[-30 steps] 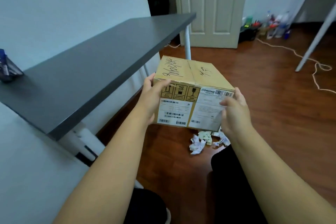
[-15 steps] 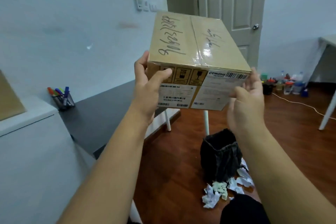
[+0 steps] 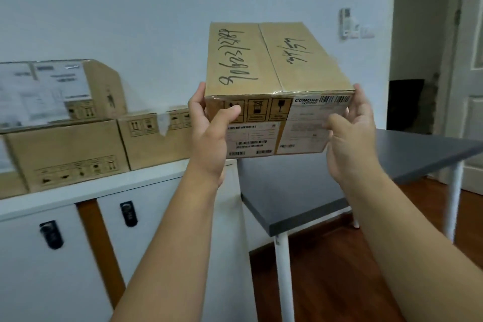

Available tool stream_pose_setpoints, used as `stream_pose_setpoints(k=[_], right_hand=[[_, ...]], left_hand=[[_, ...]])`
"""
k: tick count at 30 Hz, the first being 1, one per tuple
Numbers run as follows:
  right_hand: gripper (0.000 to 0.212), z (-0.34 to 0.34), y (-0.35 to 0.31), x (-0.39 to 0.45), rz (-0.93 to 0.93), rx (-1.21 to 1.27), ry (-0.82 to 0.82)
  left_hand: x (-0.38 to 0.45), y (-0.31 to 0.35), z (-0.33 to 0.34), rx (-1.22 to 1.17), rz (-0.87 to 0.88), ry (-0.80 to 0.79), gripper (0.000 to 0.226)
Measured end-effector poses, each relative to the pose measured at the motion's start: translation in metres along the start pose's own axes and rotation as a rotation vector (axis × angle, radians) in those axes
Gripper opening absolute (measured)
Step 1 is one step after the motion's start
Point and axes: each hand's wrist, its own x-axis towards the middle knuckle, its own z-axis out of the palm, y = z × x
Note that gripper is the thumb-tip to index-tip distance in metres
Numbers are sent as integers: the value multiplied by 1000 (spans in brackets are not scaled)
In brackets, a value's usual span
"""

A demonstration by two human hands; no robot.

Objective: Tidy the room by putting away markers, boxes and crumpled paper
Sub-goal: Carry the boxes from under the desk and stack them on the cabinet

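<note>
I hold a taped cardboard box [image 3: 271, 65] with black handwriting on top and shipping labels on its near side, raised at chest height. My left hand [image 3: 209, 136] grips its left near corner, thumb on the front face. My right hand [image 3: 347, 136] grips its right near corner. The box hangs in the air above the gap between a white cabinet [image 3: 146, 191] and a grey table [image 3: 313, 185]. Three other cardboard boxes stand on the cabinet: a large lower one [image 3: 68, 154], one stacked on it [image 3: 91, 86], and a smaller one [image 3: 154, 138] just left of my left hand.
The white cabinet has two doors with black locks [image 3: 128, 213]. The grey table on white legs [image 3: 283, 277] stands to the right over a brown wood floor. A white door [image 3: 473, 73] and a dark doorway are at the far right. A wall remote holder [image 3: 346, 23] hangs behind the box.
I have lifted the box from low over the floor and turned left; the view swung from the bin and crumpled paper to the cabinet with the stacked boxes.
</note>
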Motion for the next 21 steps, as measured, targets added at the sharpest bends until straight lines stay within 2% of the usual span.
stream_pose_setpoints(k=[8,13,16,18,21], right_hand=[[83,98,58,12,90,107,-151],[90,145,78,25,141,161,-274],[93,164,90,34,10,64,-352],[86,177,97,41,-115,-39,-416],[71,193,108,58,-274,-408,-497]], left_hand=[[22,23,-87,118,52,183,76],[38,31,-130,187,11,240,75],[52,34,-156,347,3,253,86],[65,36,-172,488,4,249,92],[91,37,-190,693,25,282,95]])
